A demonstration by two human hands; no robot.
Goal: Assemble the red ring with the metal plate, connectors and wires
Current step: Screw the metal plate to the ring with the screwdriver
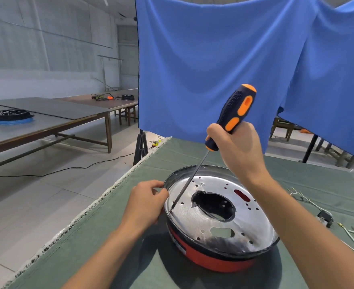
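Observation:
The red ring (215, 260) lies on the green-covered table (113, 236) in front of me. A shiny metal plate (195, 220) with a large central hole and several small holes sits inside it. My right hand (237, 151) grips the black and orange handle of a screwdriver (232, 115). Its shaft slants down and its tip rests on the plate near the left rim. My left hand (147, 200) holds the ring's left rim, thumb and fingers curled at the edge. White wires (351, 234) and a small black connector (325, 217) lie on the table to the right.
A blue cloth (224, 59) hangs behind the table. The table's frayed left edge (101, 205) runs diagonally beside the tiled floor. Long tables stand at the left, one bearing a black and blue ring stack (12, 116). A black cable (67, 168) crosses the floor.

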